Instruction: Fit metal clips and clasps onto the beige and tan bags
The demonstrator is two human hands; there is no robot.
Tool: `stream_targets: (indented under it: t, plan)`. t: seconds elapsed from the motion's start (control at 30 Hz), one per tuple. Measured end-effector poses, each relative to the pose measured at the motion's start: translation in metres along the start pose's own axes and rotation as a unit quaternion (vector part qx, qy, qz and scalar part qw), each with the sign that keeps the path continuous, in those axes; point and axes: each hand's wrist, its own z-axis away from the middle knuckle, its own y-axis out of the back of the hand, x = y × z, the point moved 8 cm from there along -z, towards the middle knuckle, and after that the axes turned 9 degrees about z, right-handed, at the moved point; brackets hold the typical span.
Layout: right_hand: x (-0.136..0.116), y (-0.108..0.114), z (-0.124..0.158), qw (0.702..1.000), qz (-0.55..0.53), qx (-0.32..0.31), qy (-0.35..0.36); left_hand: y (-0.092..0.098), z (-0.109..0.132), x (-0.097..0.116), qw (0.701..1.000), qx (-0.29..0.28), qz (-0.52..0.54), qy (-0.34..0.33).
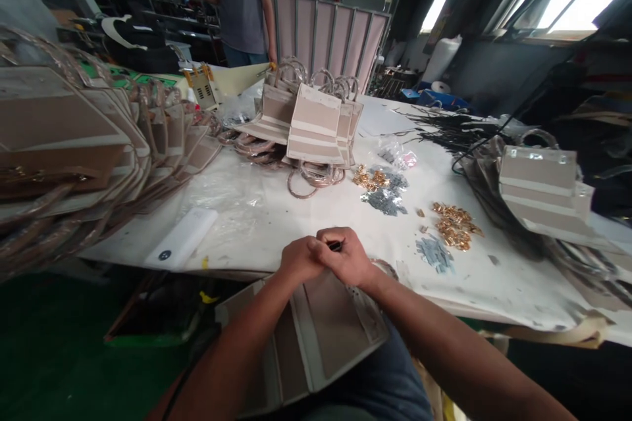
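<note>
A beige and taupe bag panel [326,329] lies across my lap, partly under my forearms. Above its upper edge, at the table's front edge, my two hands meet. My left hand [301,259] is closed, its fingers pressed against the other hand. My right hand [345,255] curls round a small dark item [334,246], of which only the end shows. Whatever my left hand grips is hidden. Beyond the hands lie gold metal pieces [371,178] beside grey metal plates [388,196]. Further right are another gold pile [454,226] and grey strips [434,254].
Bag panels with wrapped handles stand at the left [59,125], back centre [313,122] and right [538,184] of the white table [276,223]. A white box [182,238] lies front left. Black cords [449,128] spread behind. A person [241,6] stands across the table.
</note>
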Motion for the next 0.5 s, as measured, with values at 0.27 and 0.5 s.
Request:
stream_targets:
  t: [0.27, 0.5]
  plan:
    - [0.019, 0.025, 0.008, 0.999, 0.008, 0.038, -0.013, 0.002, 0.005, -0.006, 0.999, 0.027, 0.029, 0.007]
    - [0.017, 0.036, 0.016, 0.986, -0.093, 0.138, -0.007, 0.002, 0.002, -0.005, 0.998, 0.031, 0.045, 0.004]
